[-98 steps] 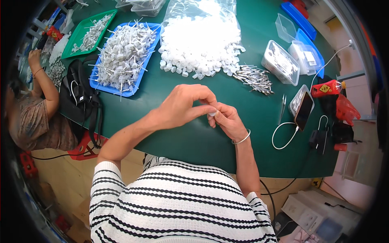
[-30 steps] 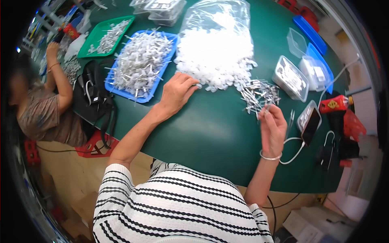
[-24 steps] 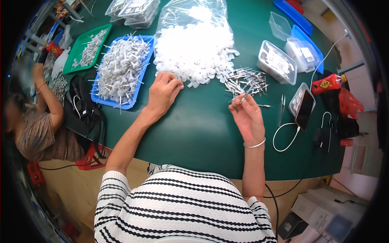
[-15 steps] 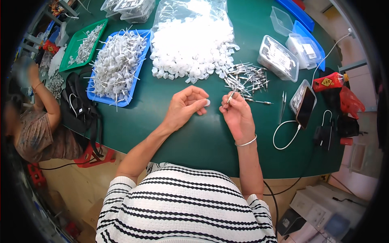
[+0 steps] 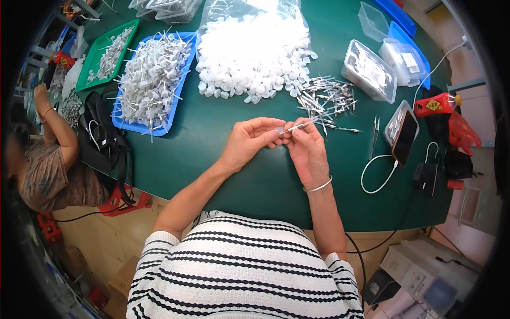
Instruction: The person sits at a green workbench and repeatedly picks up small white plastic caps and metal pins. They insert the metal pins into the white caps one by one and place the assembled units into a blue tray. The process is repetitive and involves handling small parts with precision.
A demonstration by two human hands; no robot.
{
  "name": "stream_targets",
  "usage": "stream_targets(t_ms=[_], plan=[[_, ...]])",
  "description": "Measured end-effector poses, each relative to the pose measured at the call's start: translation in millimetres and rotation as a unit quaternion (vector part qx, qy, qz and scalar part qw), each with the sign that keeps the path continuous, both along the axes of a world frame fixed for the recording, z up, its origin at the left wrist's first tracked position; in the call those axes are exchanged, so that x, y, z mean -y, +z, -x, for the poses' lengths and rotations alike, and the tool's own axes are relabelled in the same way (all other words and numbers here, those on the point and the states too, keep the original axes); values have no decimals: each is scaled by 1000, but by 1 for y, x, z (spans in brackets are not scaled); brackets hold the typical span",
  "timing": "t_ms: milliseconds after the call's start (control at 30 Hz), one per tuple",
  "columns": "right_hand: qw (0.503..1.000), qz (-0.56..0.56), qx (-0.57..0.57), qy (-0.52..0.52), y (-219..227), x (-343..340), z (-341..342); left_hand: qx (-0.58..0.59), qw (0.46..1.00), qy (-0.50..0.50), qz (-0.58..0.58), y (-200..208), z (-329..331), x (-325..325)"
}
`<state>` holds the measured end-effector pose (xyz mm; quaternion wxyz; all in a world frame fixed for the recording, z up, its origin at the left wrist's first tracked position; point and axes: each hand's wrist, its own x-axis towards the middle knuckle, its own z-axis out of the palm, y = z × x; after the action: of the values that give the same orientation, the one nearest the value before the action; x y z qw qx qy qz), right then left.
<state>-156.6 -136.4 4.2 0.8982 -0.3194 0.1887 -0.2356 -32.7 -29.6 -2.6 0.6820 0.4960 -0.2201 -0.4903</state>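
My left hand point(image 5: 247, 141) pinches a small white plastic cap point(image 5: 280, 130) between thumb and fingertips. My right hand point(image 5: 308, 146) grips a thin metal pin point(image 5: 303, 125), tilted up to the right. The pin's lower left end meets the cap, and the fingertips of both hands come together there. How deep the pin sits in the cap is hidden by the fingers. Just beyond my right hand lies a loose pile of similar metal pins point(image 5: 332, 98). Behind my hands, many white caps point(image 5: 239, 69) spill out of a clear plastic bag point(image 5: 226, 9).
Left of the caps stands a blue tray point(image 5: 173, 114) heaped with capped pins; a green tray point(image 5: 85, 74) lies farther left. On the right are a clear plastic box point(image 5: 369, 72), tweezers point(image 5: 375, 135) and a phone point(image 5: 405, 139) on a cable. Another person point(image 5: 53, 165) sits at far left.
My hands have come together from being apart. The right hand's pin has swung from nearly upright to a slant, and its end has reached the cap in my left hand.
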Motion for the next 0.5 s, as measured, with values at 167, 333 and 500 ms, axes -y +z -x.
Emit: stream_targets(t_ms=[167, 333, 500], plan=[[998, 54, -6, -41, 3, -6, -1, 30, 998, -54, -23, -7, -11, -6], [974, 182, -11, -132, 3, -11, -2, -42, 998, -27, -41, 5, -3, -4], [943, 287, -20, -168, 3, -19, -4, -80, 996, -22, -25, 13, -1, -5]])
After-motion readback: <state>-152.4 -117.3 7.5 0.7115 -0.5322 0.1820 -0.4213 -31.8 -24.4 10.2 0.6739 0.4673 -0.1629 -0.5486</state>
